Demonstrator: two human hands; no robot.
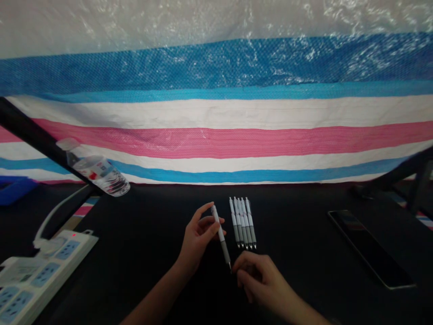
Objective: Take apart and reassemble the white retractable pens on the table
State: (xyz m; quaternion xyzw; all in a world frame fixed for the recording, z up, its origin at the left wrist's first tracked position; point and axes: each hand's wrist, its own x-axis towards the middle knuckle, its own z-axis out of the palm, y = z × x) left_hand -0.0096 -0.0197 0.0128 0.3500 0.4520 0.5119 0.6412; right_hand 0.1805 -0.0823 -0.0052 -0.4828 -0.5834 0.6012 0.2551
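Note:
A white ballpoint pen (220, 235) with a grey grip is tilted above the black table, its tip pointing down and to the right. My left hand (199, 234) holds it, thumb on the barrel and index fingertip at the push-button end. Just right of the pen tip is my right hand (259, 276), fingers curled in and nothing visible in them; whether it touches the tip I cannot tell. Beyond my hands, several matching white pens (242, 222) lie side by side in a neat row, tips toward me.
A smartphone (370, 248) with a dark screen lies on the black table (294, 225) at right. At left are a white power strip (50, 275) with a plugged-in cable, a tilted plastic bottle (101, 174) and a blue container (15, 189). Striped sheeting (216, 142) hangs behind.

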